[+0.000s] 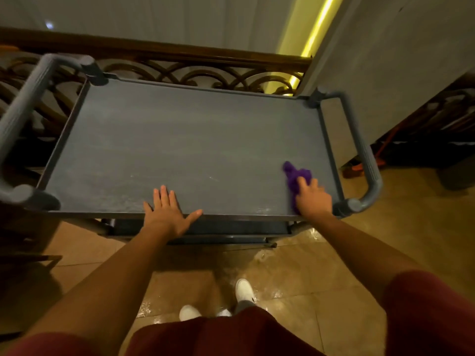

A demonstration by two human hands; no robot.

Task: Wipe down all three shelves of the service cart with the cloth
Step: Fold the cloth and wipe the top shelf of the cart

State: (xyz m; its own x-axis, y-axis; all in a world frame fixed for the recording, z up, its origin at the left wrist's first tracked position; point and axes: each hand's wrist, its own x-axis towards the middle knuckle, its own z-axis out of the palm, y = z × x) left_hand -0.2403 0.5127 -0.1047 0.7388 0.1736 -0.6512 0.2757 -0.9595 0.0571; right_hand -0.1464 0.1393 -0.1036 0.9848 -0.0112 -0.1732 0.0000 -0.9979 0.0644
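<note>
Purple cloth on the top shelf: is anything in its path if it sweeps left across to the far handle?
Only the left hand, which lies flat and open on the near edge of the grey top shelf. The right hand presses the crumpled purple cloth at the near right corner; the remaining surface shows nothing on it.

I see bare forearms, a dark red short sleeve (431, 304) on each arm, the same red cloth at the waist, grey trouser legs (244, 305) and white shoes (245, 289) below.

No readable text, no labels, no brands, no numbers, no signs anywhere
</note>
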